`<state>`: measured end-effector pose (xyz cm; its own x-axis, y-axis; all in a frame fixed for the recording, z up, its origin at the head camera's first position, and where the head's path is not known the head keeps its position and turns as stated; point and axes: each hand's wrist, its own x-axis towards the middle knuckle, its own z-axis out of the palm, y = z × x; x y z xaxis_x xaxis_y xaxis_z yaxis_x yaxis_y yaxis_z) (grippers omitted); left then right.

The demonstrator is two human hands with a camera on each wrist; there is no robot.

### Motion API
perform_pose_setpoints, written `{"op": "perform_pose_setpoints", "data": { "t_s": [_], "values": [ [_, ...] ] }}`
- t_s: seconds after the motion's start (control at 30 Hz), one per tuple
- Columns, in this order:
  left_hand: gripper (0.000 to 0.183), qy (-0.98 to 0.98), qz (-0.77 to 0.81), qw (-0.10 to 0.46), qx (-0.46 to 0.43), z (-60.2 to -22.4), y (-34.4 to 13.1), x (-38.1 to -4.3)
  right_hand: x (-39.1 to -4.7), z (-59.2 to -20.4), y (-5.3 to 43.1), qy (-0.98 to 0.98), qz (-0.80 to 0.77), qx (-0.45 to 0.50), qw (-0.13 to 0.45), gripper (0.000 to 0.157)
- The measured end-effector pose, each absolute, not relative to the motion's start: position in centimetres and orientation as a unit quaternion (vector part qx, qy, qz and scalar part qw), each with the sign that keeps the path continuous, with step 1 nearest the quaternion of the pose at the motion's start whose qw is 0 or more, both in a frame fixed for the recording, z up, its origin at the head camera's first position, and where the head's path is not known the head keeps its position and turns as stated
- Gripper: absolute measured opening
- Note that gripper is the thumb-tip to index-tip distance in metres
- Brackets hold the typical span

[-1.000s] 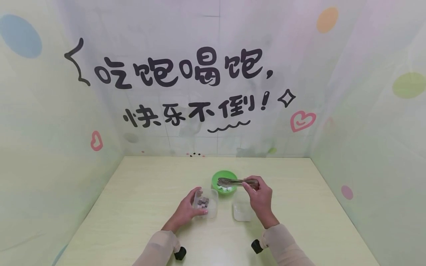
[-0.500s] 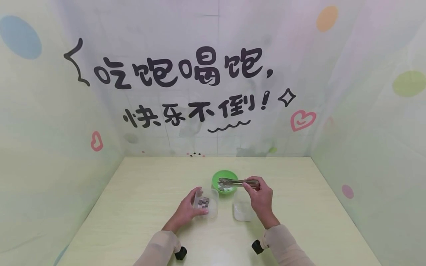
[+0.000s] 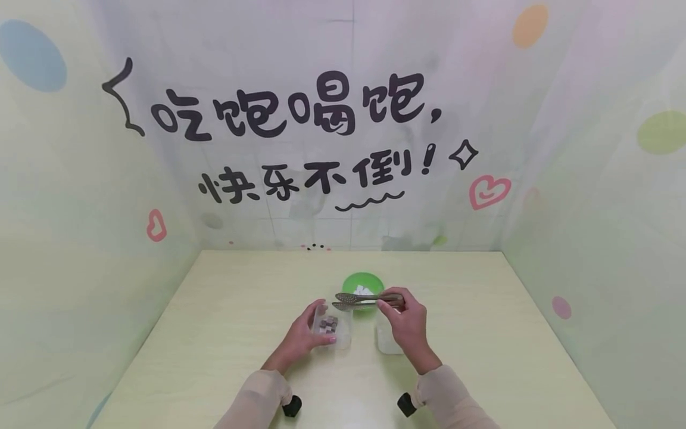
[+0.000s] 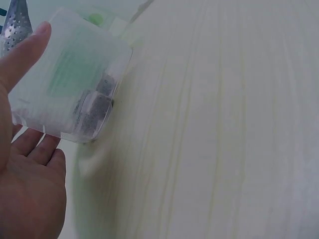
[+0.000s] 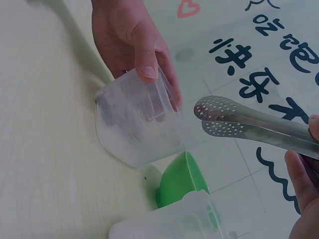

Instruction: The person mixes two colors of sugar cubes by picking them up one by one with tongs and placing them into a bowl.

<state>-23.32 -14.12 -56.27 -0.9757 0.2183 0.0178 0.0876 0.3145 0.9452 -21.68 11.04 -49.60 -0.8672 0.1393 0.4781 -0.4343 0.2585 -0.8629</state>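
My left hand (image 3: 300,339) grips a clear plastic box (image 3: 343,339), thumb on the near side and fingers on the far side. Several small cubes, purplish-grey and pale, lie inside it (image 4: 94,109). My right hand (image 3: 408,322) holds metal tongs (image 5: 264,122) with perforated tips. Those tips are close together between the box and a green bowl (image 3: 349,283); I see nothing between them. White pieces (image 3: 362,290) lie in the bowl, partly hidden behind the tongs.
A second clear plastic box (image 3: 388,344) stands on the table under my right hand, partly covered by it. The pale wooden table (image 3: 225,310) meets printed fabric walls (image 3: 257,232) at the back and sides.
The tongs, with my right hand, have moved left and slightly nearer from over the green bowl toward the left box. More of the white pieces shows. My left hand stays in place.
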Motion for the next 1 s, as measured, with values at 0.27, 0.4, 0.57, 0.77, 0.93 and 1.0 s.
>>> {"op": "perform_pose_setpoints", "data": {
  "t_s": [0.27,0.4,0.57,0.77,0.93,1.0],
  "values": [
    [0.096,0.807,0.579,0.059,0.099,-56.3,-14.2,-23.3,-21.3,-50.4,10.2,-0.758,0.602,0.129,0.217,0.018],
    [0.096,0.804,0.583,0.062,0.096,-56.2,-14.2,-23.2,-21.3,-50.8,9.8,-0.764,0.595,0.140,0.205,0.017],
    [0.094,0.801,0.587,0.059,0.100,-56.6,-14.3,-23.4,-21.3,-51.1,9.4,-0.772,0.592,0.141,0.182,0.017],
    [0.098,0.800,0.588,0.050,0.107,-56.4,-14.4,-23.3,-21.3,-51.0,9.1,-0.792,0.566,0.146,0.178,0.019],
    [0.097,0.802,0.586,0.053,0.100,-56.5,-14.4,-23.4,-21.3,-51.1,8.8,-0.800,0.560,0.146,0.157,0.019],
    [0.097,0.802,0.586,0.052,0.100,-56.6,-14.3,-23.4,-21.4,-51.3,8.8,-0.802,0.559,0.149,0.149,0.019]
  ]
}}
